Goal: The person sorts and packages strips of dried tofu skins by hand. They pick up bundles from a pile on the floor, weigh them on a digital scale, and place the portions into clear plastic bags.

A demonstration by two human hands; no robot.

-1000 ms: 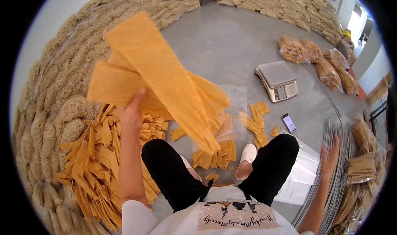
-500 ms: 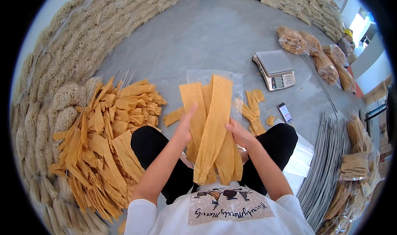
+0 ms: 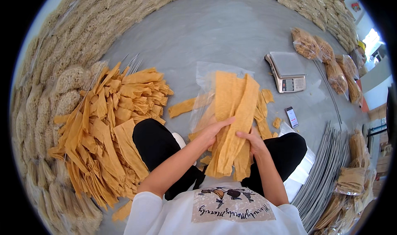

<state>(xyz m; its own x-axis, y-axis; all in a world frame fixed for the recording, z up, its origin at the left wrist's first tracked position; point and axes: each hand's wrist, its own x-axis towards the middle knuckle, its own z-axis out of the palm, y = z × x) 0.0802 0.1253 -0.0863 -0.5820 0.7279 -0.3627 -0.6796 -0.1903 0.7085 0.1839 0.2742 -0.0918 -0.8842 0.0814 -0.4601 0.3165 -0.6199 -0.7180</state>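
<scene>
Below the yellow strips (image 3: 242, 111), dark script (image 3: 261, 210) on a white shirt (image 3: 167, 214)

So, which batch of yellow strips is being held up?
The central bundle, held by the left grip and right grip; the large heap on the left lies untouched, and the few strips toward the phone lie on the floor.

Long, flat, wrinkled yellow-orange strips (image 3: 239, 107) overlap lengthwise in a handheld bundle. Their nearer ends hang unevenly, slightly splayed.
</scene>
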